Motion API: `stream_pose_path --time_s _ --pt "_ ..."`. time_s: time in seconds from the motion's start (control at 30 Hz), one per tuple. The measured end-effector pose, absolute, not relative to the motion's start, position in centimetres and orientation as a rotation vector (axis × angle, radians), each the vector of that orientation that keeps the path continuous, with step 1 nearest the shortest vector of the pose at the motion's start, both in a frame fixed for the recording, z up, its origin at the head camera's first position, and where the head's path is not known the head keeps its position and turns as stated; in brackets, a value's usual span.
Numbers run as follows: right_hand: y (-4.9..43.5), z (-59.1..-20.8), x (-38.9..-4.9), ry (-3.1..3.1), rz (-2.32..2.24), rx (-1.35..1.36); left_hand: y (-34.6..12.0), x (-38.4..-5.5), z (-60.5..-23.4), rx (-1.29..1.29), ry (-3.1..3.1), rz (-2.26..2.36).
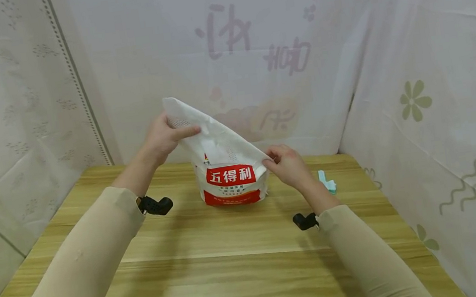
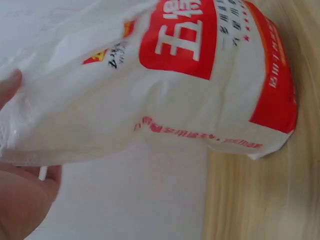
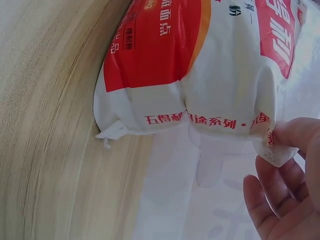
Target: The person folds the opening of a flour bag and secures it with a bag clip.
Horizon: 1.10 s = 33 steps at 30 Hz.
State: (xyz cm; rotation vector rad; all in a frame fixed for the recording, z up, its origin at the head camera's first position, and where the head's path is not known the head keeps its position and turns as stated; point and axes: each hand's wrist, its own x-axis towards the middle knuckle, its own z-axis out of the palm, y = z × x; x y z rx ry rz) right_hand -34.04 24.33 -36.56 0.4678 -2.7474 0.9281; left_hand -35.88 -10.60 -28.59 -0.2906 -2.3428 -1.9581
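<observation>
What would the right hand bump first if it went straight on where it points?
The bag, most likely: the right hand pinches its corner. Beyond, maybe the cloth, but depth is unclear.

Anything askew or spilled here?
Askew: the bag's top edge slants steeply, pinched high by the left hand and much lower by the right hand, so it looks lopsided. No spill shows on the table.
</observation>
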Motion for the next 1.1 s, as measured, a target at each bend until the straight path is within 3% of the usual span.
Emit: stream_pose_path --time_s 0.13,0.33,0.5,0.77,0.93,1.1 --pt "24.4 -36.6 -34.1 -2.765 0.932 0.457 -10.3 -35.7 -29.2 -0.366 -2.366 -1.955" --pt "24.2 -36.9 -34.1 -2.786 0.929 0.445 -9.4 -35.4 -30.1 -0.248 -2.290 -1.884" --pt "24.1 -36.7 -34.0 -2.798 0.939 0.425 -8.8 -35.1 -29.6 -0.228 -2.344 -1.453" --pt "24.1 -36.4 -33.9 -2.816 0.936 0.418 -7.6 -33.9 -26.3 -0.646 -2.495 -0.235" --pt "24.2 -36.6 -33.9 -2.815 0.944 0.419 -6.3 -33.5 -25.2 -0.861 -2.639 -0.050" --pt "24.3 -36.6 -34.0 -2.800 0.931 0.427 -5.1 -33.8 -24.8 -0.857 -2.716 0.073"
